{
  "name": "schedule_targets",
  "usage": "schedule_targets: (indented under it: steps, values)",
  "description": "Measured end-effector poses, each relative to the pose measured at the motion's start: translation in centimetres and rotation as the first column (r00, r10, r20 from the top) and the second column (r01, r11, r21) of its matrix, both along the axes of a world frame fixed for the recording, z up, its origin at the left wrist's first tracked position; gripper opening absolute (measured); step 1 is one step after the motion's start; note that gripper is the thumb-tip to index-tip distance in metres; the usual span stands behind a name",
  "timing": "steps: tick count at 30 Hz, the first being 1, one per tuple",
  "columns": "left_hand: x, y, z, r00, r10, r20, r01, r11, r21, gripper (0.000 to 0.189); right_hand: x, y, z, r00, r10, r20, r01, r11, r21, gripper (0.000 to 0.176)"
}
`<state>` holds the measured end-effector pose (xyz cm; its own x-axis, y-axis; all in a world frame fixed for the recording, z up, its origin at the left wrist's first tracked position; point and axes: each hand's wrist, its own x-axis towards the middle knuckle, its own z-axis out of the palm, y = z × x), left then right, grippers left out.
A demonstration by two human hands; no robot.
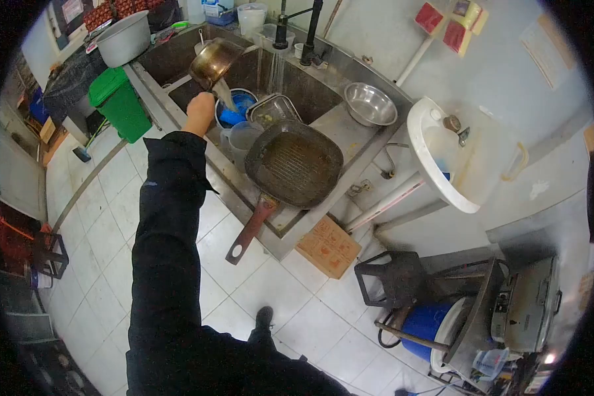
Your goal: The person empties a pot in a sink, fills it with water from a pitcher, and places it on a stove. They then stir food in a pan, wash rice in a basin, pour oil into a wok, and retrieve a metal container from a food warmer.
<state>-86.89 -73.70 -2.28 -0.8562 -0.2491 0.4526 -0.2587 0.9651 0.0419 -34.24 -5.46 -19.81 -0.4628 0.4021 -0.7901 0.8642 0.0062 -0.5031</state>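
My left hand is closed around the handle of a stained metal saucepan, its black sleeve reaching up across the view. The pan is tilted over the sink, and cloudy liquid runs down from it towards a round container with something blue inside. Close by stand a clear plastic tub and a rectangular metal tray. A dark square grill pan with a worn reddish handle rests at the sink's near corner. My right hand is out of view.
Water runs from a black faucet. A steel bowl lies on the drainboard, beside a white washbasin. A green bin and a large grey pot are at left. A cardboard box and black stool stand below.
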Motion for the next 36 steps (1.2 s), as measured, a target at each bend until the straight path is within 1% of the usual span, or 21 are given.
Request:
schedule_targets:
  steps: [5,10,11,13,14,15,17,20,21,22,23,25,27,28,30,31,32,33,34,35,36]
  values:
    - [0.8,-1.3,2.0,0.999,0.001,-0.046,-0.012,0.973,-0.232,0.011,1.7,1.1,0.4,0.999,-0.025,-0.036,0.025,1.0,-0.011,0.037]
    - [2.6,0.9,6.4,0.992,0.107,0.066,-0.115,0.984,0.135,0.024,4.9,3.1,0.8,0.992,-0.085,-0.092,0.083,0.996,-0.029,0.038]
    - [2.6,2.1,7.9,0.988,0.153,0.038,-0.155,0.905,0.396,0.026,5.9,3.6,0.8,0.989,-0.104,-0.102,0.101,0.994,-0.034,0.038]
    - [3.9,5.2,12.1,0.968,0.249,0.034,-0.17,0.551,0.817,0.03,8.8,5.0,0.5,0.983,-0.145,-0.117,0.14,0.989,-0.042,0.039]
    - [4.5,5.5,13.3,0.982,0.177,-0.073,0.024,0.266,0.964,0.03,10.6,5.9,0.3,0.978,-0.167,-0.123,0.163,0.986,-0.045,0.039]
    - [5.6,5.8,14.3,0.986,0.049,-0.158,0.158,-0.011,0.987,0.028,12.8,6.8,0.1,0.972,-0.195,-0.13,0.19,0.981,-0.049,0.039]
    - [7.4,6.1,16.0,0.904,-0.134,-0.406,0.268,-0.562,0.783,0.025,17.8,9.0,-0.7,0.951,-0.275,-0.139,0.268,0.961,-0.069,0.04]
    - [15.0,15.4,20.5,0.902,-0.169,-0.398,0.318,-0.366,0.875,0.023,28.4,12.9,-1.9,0.863,-0.467,-0.193,0.461,0.884,-0.08,0.04]
    - [18.7,22.0,23.0,0.956,0.037,-0.292,0.291,-0.269,0.918,0.023,32.2,14.4,-2.8,0.804,-0.545,-0.238,0.543,0.836,-0.081,0.041]
    - [17.4,19.7,20.3,0.899,-0.24,-0.368,0.196,-0.53,0.825,0.023,35.7,16.5,-4.4,0.711,-0.624,-0.324,0.636,0.767,-0.081,0.041]
    - [21.0,26.5,21.6,0.954,-0.131,-0.269,0.187,-0.441,0.878,0.026,38.8,20.2,-7.3,0.61,-0.666,-0.429,0.721,0.691,-0.048,0.046]
    - [27.5,35.4,20.5,0.889,-0.294,-0.35,0.173,-0.491,0.854,0.03,40.3,26.8,-6.8,0.255,-0.715,-0.652,0.93,0.365,-0.037,0.04]
    - [33.8,44.5,19.9,0.875,-0.3,-0.38,0.216,-0.461,0.861,0.032,39.3,34.9,-3.7,0.015,-0.553,-0.833,0.997,0.068,-0.028,0.035]
    - [38.9,52.1,20.6,0.932,-0.173,-0.317,0.236,-0.371,0.898,0.034,39.7,40.2,-3.4,0.045,-0.411,-0.911,0.994,-0.072,0.082,0.031]
    - [45.4,60.3,20.0,0.953,-0.115,-0.28,0.23,-0.33,0.916,0.035,37.9,46.9,3.7,0.101,-0.217,-0.971,0.984,-0.124,0.13,0.024]
    - [47.2,61.8,17.8,0.939,-0.184,-0.29,0.201,-0.388,0.899,0.035,36.5,50.4,6.8,-0.055,-0.086,-0.995,0.997,-0.052,-0.051,0.024]
    - [50.6,64.5,17.5,0.939,-0.331,-0.091,-0.05,-0.395,0.917,0.034,36.9,54.0,8.1,0.026,-0.08,-0.996,0.993,0.117,0.017,0.027]
    - [52.5,67.3,15.5,0.948,-0.311,-0.065,-0.08,-0.433,0.898,0.033,35.3,58.0,8.6,-0.064,0.007,-0.998,0.993,0.099,-0.063,0.026]
    - [55.6,71.1,15.2,0.938,-0.346,0.018,-0.193,-0.477,0.857,0.032,33.9,60.5,11.8,0.124,-0.08,-0.989,0.972,0.209,0.104,0.022]
    - [57.2,72.6,13.0,0.871,-0.49,0.016,-0.325,-0.552,0.768,0.032,31.1,62.2,15.3,0.072,-0.024,-0.997,0.951,0.302,0.062,0.02]
    - [58.9,75.3,12.0,0.838,-0.533,0.116,-0.415,-0.485,0.77,0.035,29.4,65.6,16.2,0.103,0.083,-0.991,0.907,0.401,0.128,0.022]
